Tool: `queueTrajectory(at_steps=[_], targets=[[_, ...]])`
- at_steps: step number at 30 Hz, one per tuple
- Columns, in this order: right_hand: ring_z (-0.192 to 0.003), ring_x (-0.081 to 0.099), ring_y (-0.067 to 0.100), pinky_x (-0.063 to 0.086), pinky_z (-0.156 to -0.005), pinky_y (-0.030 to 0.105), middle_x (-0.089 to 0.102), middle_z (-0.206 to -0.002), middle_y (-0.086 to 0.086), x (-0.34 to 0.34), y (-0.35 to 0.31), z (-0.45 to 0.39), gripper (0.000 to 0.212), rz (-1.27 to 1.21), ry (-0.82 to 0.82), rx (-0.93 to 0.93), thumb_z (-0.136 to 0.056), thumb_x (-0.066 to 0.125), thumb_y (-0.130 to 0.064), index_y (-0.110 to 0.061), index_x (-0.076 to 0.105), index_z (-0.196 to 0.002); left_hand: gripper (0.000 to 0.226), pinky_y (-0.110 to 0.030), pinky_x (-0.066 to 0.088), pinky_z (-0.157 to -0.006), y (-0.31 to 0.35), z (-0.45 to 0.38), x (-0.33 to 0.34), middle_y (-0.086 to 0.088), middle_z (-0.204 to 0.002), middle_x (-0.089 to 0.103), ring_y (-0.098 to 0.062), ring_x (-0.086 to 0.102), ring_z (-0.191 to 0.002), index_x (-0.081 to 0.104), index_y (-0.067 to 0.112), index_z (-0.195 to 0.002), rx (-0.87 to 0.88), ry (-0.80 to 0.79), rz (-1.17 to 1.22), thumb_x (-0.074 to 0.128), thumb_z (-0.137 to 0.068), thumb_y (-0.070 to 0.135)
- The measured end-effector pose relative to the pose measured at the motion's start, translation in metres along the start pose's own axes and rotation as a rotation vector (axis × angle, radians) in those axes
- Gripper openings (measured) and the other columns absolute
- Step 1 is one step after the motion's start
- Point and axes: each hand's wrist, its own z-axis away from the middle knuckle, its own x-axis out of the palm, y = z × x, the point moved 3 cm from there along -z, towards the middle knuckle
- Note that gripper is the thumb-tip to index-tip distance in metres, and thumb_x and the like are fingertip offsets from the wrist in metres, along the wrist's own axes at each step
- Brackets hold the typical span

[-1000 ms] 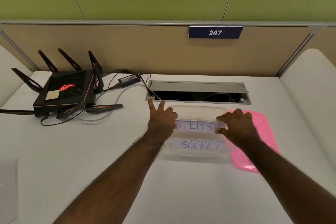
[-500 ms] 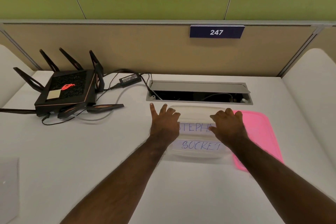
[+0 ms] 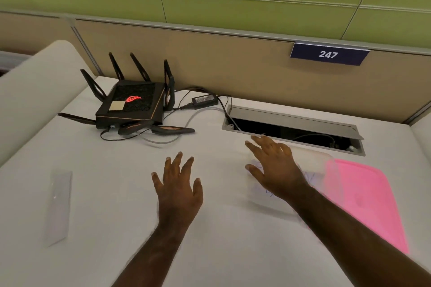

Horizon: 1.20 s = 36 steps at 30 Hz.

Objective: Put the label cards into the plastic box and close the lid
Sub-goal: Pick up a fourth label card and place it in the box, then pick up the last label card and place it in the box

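A clear plastic box stands on the white desk at centre right, with label cards lying inside, mostly hidden under my hand. My right hand hovers flat over the box's left part, fingers spread, holding nothing. My left hand is out over the bare desk to the left of the box, fingers apart and empty. A pink lid lies flat on the desk just right of the box. One more pale card lies at the desk's left.
A black router with antennas and its cables sits at the back left, beside a power adapter. An open cable slot runs behind the box. A partition with a "247" plate closes the back.
My left hand has left the box and moved left over the desk. My right hand has shifted to the box's left part. The view has swung left, showing the card at the left.
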Motion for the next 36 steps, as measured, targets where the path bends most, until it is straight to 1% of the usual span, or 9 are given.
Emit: queueTrajectory(at_steps=[4, 10, 13, 15, 19, 24, 29, 33, 36], targets=[[-0.15, -0.002, 0.015, -0.001, -0.12, 0.047, 0.008, -0.163, -0.006, 0.027, -0.058, -0.021, 0.066, -0.028, -0.05, -0.141, -0.095, 0.028, -0.058, -0.03, 0.012, -0.153, 0.061, -0.063, 0.014, -0.114, -0.056, 0.021, -0.01, -0.004, -0.162, 0.019, -0.028, 0.012, -0.149, 0.034, 0.024, -0.148, -0.147, -0.032, -0.035, 0.049, -0.091, 0.041], [-0.149, -0.011, 0.017, -0.012, -0.117, 0.05, -0.002, -0.164, -0.003, 0.079, -0.15, -0.047, 0.071, -0.01, -0.162, -0.343, -0.094, 0.028, -0.058, -0.028, 0.004, -0.154, 0.08, -0.069, 0.016, -0.111, -0.141, 0.057, -0.029, -0.013, -0.161, 0.017, -0.036, 0.013, -0.148, 0.013, 0.01, -0.153, -0.401, 0.022, -0.052, 0.028, -0.084, 0.047], [-0.149, -0.012, 0.018, -0.013, -0.116, 0.051, -0.005, -0.164, -0.002, 0.105, -0.196, -0.058, 0.073, 0.002, -0.245, -0.41, -0.094, 0.031, -0.057, -0.027, 0.002, -0.154, 0.085, -0.074, 0.017, -0.105, -0.174, 0.072, -0.038, -0.02, -0.159, 0.02, -0.043, 0.018, -0.145, 0.017, 0.001, -0.151, -0.493, 0.041, -0.074, 0.021, -0.08, 0.049], [-0.149, -0.011, 0.019, -0.013, -0.116, 0.052, -0.004, -0.164, -0.001, 0.121, -0.226, -0.065, 0.074, -0.007, -0.283, -0.43, -0.094, 0.034, -0.056, -0.026, 0.004, -0.154, 0.084, -0.076, 0.016, -0.104, -0.195, 0.078, -0.043, -0.023, -0.159, 0.019, -0.045, 0.017, -0.145, 0.019, -0.001, -0.15, -0.569, 0.029, -0.088, 0.026, -0.081, 0.046], [-0.149, -0.008, 0.02, -0.011, -0.117, 0.052, -0.001, -0.164, 0.001, 0.145, -0.287, -0.071, 0.076, -0.036, -0.354, -0.5, -0.093, 0.038, -0.055, -0.023, 0.006, -0.154, 0.077, -0.074, 0.012, -0.108, -0.237, 0.082, -0.051, -0.02, -0.16, 0.017, -0.042, 0.01, -0.147, 0.017, 0.0, -0.15, -0.722, 0.011, -0.104, 0.054, -0.091, 0.031], [-0.15, -0.006, 0.021, -0.008, -0.118, 0.053, 0.003, -0.164, 0.002, 0.167, -0.36, -0.064, 0.077, -0.054, -0.42, -0.635, -0.093, 0.041, -0.055, -0.021, 0.009, -0.154, 0.054, -0.069, 0.005, -0.111, -0.276, 0.079, -0.055, -0.018, -0.146, 0.047, -0.035, 0.021, -0.146, 0.039, 0.008, -0.143, -0.822, 0.022, -0.091, 0.048, -0.094, 0.029], [-0.15, -0.004, 0.023, -0.004, -0.118, 0.054, 0.006, -0.164, 0.003, 0.18, -0.401, -0.055, 0.078, -0.084, -0.446, -0.687, -0.092, 0.047, -0.053, -0.021, 0.011, -0.154, 0.033, -0.065, 0.001, -0.114, -0.295, 0.076, -0.052, -0.014, -0.126, 0.066, -0.032, 0.046, -0.133, 0.065, 0.016, -0.122, -0.858, 0.106, 0.054, 0.048, -0.096, 0.027], [-0.15, -0.003, 0.025, -0.002, -0.118, 0.054, 0.004, -0.164, 0.003, 0.181, -0.402, -0.052, 0.084, -0.108, -0.429, -0.689, -0.09, 0.058, -0.042, -0.021, 0.007, -0.154, 0.03, -0.061, 0.013, -0.114, -0.298, 0.079, -0.058, -0.011, -0.117, 0.071, -0.035, 0.06, -0.114, 0.066, 0.018, -0.119, -0.865, 0.101, 0.159, 0.052, -0.095, 0.029], [-0.15, 0.0, 0.026, 0.003, -0.117, 0.055, 0.003, -0.164, 0.004, 0.173, -0.385, -0.054, 0.088, -0.164, -0.336, -0.691, -0.088, 0.065, -0.024, -0.024, 0.006, -0.153, 0.023, -0.055, 0.036, -0.107, -0.29, 0.082, -0.071, -0.004, -0.105, 0.074, -0.031, 0.064, -0.107, 0.07, 0.019, -0.112, -0.8, 0.162, 0.348, 0.058, -0.092, 0.019]])
